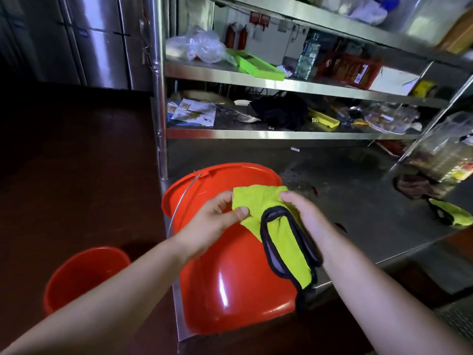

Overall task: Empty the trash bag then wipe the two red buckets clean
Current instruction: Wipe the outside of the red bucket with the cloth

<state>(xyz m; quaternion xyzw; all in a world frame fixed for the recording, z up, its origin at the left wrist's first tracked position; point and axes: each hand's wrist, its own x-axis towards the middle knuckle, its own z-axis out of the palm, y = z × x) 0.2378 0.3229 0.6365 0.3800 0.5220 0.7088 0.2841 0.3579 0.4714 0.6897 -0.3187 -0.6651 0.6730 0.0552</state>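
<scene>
At frame centre, the left hand (pixel 217 219) and right hand (pixel 305 213) both pinched a yellow cloth (pixel 276 226) above the overturned red bucket (pixel 230 278).

Steel counter (pixel 358 213) w/ a 2nd yellow-green cloth (pixel 451 212) lying at its right end, near a clear container (pixel 442 155). Shelves above: green tray (pixel 258 64) beside crumpled clear plastic (pixel 199 46), water bottle (pixel 308 57), red box (pixel 350 70). Lower shelf: papers (pixel 192 112), black cloth (pixel 280 111), yellow box (pixel 323 120). Steel cabinets (pixel 89 39) back left.
</scene>
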